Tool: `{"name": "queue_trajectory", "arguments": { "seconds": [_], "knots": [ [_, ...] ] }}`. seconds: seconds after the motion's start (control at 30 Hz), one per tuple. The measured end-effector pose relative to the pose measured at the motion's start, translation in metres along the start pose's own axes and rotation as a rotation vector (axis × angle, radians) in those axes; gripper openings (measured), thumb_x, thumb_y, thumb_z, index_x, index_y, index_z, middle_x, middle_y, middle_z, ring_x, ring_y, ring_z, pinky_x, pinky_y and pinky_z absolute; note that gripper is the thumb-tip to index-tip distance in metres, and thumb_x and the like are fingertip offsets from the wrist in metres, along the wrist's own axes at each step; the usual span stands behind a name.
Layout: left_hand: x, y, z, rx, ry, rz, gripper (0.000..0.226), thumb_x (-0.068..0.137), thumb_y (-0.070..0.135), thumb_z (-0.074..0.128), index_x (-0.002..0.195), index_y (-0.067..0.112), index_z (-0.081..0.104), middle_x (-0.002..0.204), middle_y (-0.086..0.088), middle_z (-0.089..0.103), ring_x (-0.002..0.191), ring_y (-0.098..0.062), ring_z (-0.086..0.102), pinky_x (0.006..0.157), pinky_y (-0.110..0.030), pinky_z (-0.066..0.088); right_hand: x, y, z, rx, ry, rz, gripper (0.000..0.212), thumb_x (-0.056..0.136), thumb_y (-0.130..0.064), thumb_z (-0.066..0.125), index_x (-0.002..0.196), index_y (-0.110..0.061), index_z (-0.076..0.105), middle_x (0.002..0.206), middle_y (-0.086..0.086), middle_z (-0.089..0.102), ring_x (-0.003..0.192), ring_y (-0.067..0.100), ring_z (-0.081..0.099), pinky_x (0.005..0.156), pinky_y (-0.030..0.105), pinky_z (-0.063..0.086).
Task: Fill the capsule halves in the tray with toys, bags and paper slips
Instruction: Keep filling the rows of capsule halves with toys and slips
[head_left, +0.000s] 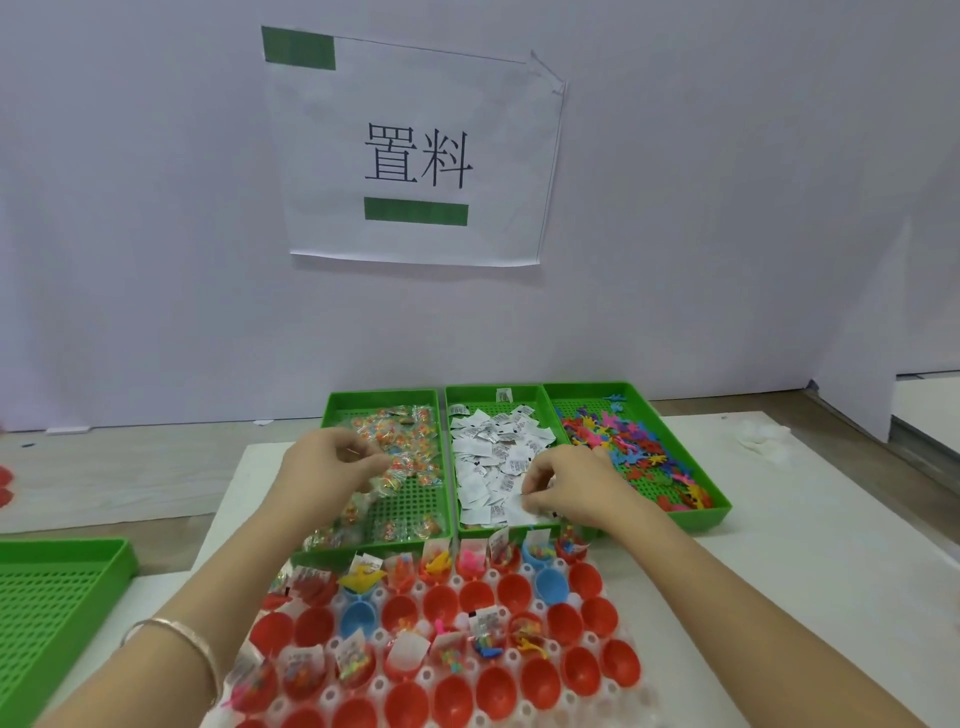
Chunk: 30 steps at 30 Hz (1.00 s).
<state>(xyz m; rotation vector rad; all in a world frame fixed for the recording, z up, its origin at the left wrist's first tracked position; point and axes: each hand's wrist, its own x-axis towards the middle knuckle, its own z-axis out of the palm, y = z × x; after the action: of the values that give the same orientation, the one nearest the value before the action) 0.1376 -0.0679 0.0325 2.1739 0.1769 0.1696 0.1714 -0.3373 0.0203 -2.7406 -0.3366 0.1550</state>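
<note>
A white wall with a taped paper sign (415, 156) backs a white table where three green bins stand side by side at the far edge. The left hand (332, 462) reaches into the left bin (384, 397), fingers curled and apparently pinching among the small clear bags (410, 441). The right hand (566, 483) is over the middle bin (467, 389), fingertips pinched on the paper slips (488, 457). The plastic toys (623, 441) in the right bin (717, 499) are untouched. The capsule tray (427, 674) lies just on the near side of the bins, between the forearms, so both hands must draw back toward the person. Empty red capsule halves (488, 597) sit mostly right and near, closer to the right hand.
</note>
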Motion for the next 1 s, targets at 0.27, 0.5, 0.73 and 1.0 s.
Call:
{"name": "queue_trajectory", "arguments": {
  "seconds": [0.27,0.5,0.73,1.0],
  "knots": [
    [-0.037,0.041,0.02,-0.61,-0.154,-0.071,0.007,0.087,0.01,0.068,0.093,0.009,0.072,0.081,-0.006,0.076,0.072,-0.016,0.073,0.058,-0.019,0.056,-0.028,-0.034,-0.023,0.974,0.206,-0.077,0.013,0.077,-0.009,0.078,0.088,-0.011,0.07,0.076,0.001,0.074,0.064,0.01,0.067,0.058,0.015,0.051],
    [-0.055,0.05,0.04,-0.8,-0.21,-0.1,0.009,0.087,0.007,0.067,0.091,0.009,0.074,0.084,-0.012,0.075,0.071,-0.018,0.072,0.055,-0.02,0.055,-0.039,-0.059,-0.007,1.092,0.194,-0.061,0.009,0.078,-0.01,0.078,0.08,-0.014,0.07,0.066,-0.006,0.067,0.055,0.003,0.058,0.054,0.015,0.046],
    [-0.061,0.049,0.049,-1.182,-0.173,-0.311,0.014,0.088,0.002,0.062,0.101,0.002,0.068,0.091,-0.014,0.075,0.08,-0.019,0.074,0.064,-0.026,0.059,-0.045,-0.062,0.006,1.256,0.148,0.055,0.005,0.078,-0.023,0.077,0.079,-0.02,0.073,0.072,-0.008,0.067,0.063,0.006,0.056,0.056,0.018,0.044],
    [-0.072,0.054,0.054,-1.251,-0.188,-0.312,0.012,0.092,0.001,0.057,0.103,0.0,0.061,0.086,-0.013,0.075,0.076,-0.021,0.073,0.068,-0.03,0.061,-0.046,-0.066,0.011,1.293,0.144,0.088,0.008,0.079,-0.024,0.077,0.081,-0.018,0.072,0.068,-0.009,0.066,0.062,0.008,0.054,0.055,0.02,0.042]
  ]
}}
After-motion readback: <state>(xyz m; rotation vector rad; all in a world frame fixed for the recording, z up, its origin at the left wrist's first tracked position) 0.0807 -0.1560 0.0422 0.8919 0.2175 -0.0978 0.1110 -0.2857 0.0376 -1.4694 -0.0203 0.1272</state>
